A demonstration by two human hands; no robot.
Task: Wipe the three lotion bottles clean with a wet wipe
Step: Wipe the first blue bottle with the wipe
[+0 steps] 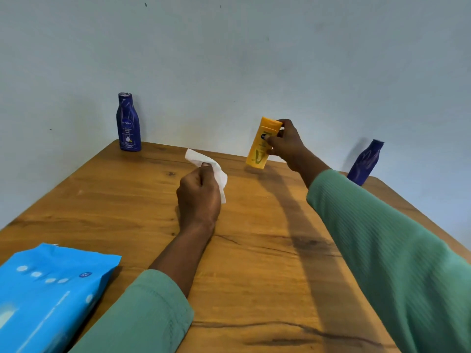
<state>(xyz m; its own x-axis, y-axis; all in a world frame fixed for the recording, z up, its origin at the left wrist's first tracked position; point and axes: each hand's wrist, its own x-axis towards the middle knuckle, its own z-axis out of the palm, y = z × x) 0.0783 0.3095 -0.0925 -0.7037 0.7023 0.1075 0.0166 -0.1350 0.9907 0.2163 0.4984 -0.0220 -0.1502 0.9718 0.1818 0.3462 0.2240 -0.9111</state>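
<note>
My right hand (286, 145) grips a yellow lotion bottle (260, 146) and holds it tilted just above the far middle of the wooden table (254, 250). My left hand (198, 197) pinches a white wet wipe (206, 165) over the table, a short way left of the yellow bottle and not touching it. A dark blue lotion bottle (128, 122) stands upright at the far left corner. Another dark blue bottle (365, 163) stands at the far right edge, partly hidden behind my right sleeve.
A blue pack of wet wipes (48, 294) lies at the near left edge of the table. A pale wall runs right behind the table's far edge.
</note>
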